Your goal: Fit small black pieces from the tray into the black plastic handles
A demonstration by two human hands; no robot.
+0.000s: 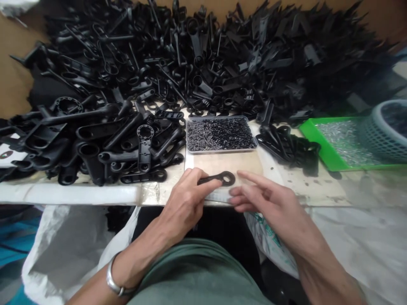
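My left hand [187, 192] grips a black plastic handle-shaped part [219, 176] with a ring at its end. It lies low over the table's front edge, ring pointing right. Just right of that ring is my right hand [273, 205], its index finger stretched out and the others partly bent, with nothing visible in it. Behind both hands stands a clear shallow box [222, 151] full of small dark metal pieces, too small to name.
Loose black plastic parts [95, 127] lie left, below a large heap [190, 55] along the back. Rightward are a small pile of black parts [286, 144], a green tray [333, 163] of small shiny pieces and a grey-blue basket [378, 131]. A white sack [63, 250] hangs below the table.
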